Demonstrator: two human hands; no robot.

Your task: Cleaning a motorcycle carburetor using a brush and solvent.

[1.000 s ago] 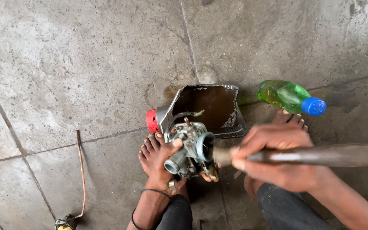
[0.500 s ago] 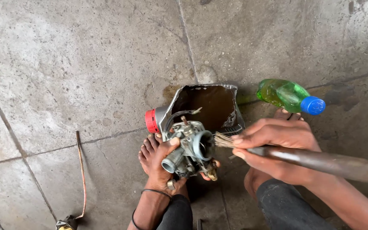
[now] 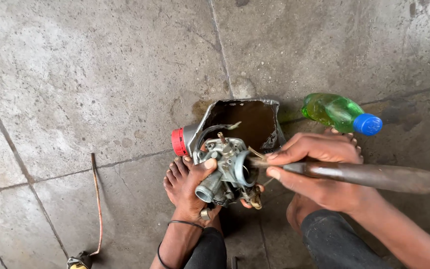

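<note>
— What can't you make out?
— The left hand [image 3: 210,172] is mostly hidden behind the carburetor [image 3: 225,172]. The brush [image 3: 369,175] bristles blur at its opening.
— And the edges?
— The yellow-tipped tool [image 3: 79,261] is cut off below; possibly a cable end.

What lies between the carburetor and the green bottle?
In the head view, the right hand gripping a brush sits between the carburetor and the green bottle.

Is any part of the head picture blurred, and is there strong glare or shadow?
In the head view, the carburetor and green bottle look sharp; the brush handle in the right hand looks soft toward its far end; light is soft, without hard shadows or glare.
</note>
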